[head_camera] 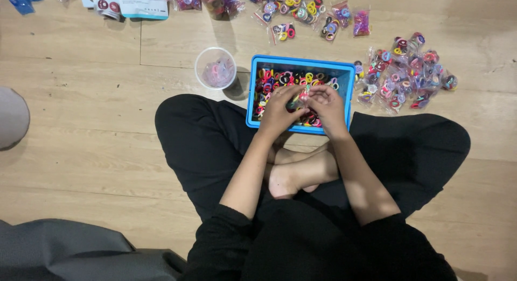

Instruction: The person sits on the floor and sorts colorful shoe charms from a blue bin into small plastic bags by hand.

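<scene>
Nearest the camera, a person in black clothes sits cross-legged on a pale wooden floor [81, 152], bare feet tucked between the knees. Both forearms reach forward over the legs to a blue tray [251, 92] that lies on the floor just in front of the shins. The tray is filled with small hair ties [280, 79] in red, yellow, pink, black and other colours.

The left hand [278, 110] and the right hand [325, 103] meet over the near half of the tray, fingertips curled inward toward each other. Between them they pinch a small bunch of hair ties, which sits at the fingertips where the two hands touch; how many ties are in the pinch is too small to tell.

Just left of the tray stands a clear plastic cup [215, 68] with a few pinkish ties inside. To the right of the tray lies a heap of small clear bags [409, 71] packed with ties. Farther off, along the top edge, more filled bags [301, 12] are scattered, beside some printed cards [134, 2].
</scene>
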